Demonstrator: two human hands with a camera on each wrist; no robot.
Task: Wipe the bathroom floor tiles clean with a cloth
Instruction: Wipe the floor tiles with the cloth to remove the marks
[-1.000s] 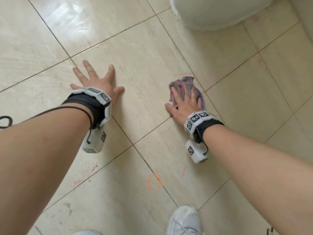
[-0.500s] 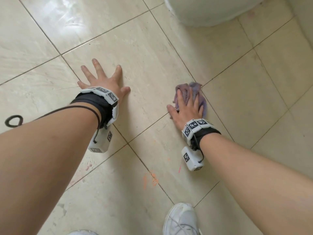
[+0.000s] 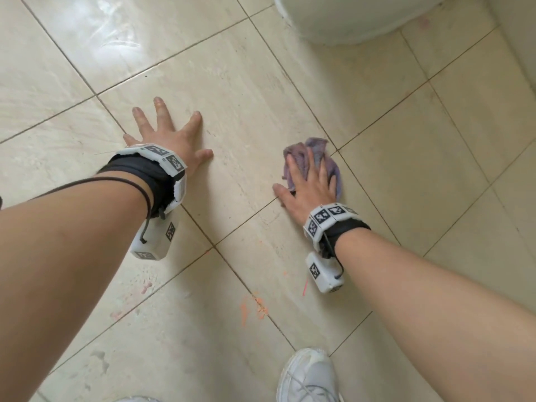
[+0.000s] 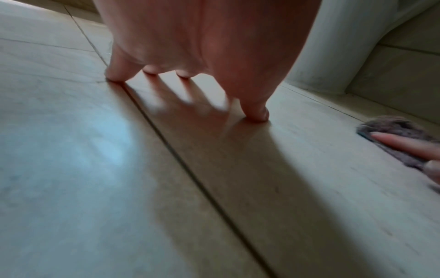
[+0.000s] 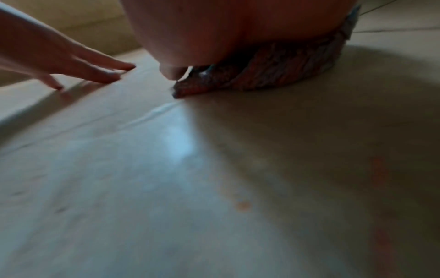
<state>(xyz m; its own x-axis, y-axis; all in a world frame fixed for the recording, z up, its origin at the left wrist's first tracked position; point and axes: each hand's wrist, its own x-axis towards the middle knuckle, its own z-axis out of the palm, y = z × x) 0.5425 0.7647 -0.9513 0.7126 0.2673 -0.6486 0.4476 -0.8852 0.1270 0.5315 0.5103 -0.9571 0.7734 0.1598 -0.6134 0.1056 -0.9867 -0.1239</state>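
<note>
The crumpled purple terry cloth (image 3: 311, 161), soft and light, lies bunched on the glossy beige floor tiles (image 3: 246, 111) under the right hand (image 3: 310, 187), its fingers (image 3: 314, 166) straight and pressing from above, while the left hand (image 3: 171, 137) braces splayed.

Crumpled purple cloth (image 3: 311, 158) flat on beige floor tiles (image 3: 237, 91).

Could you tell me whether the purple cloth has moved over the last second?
Yes. The purple cloth under the right hand has slid slightly toward the person, away from the toilet base.
</note>
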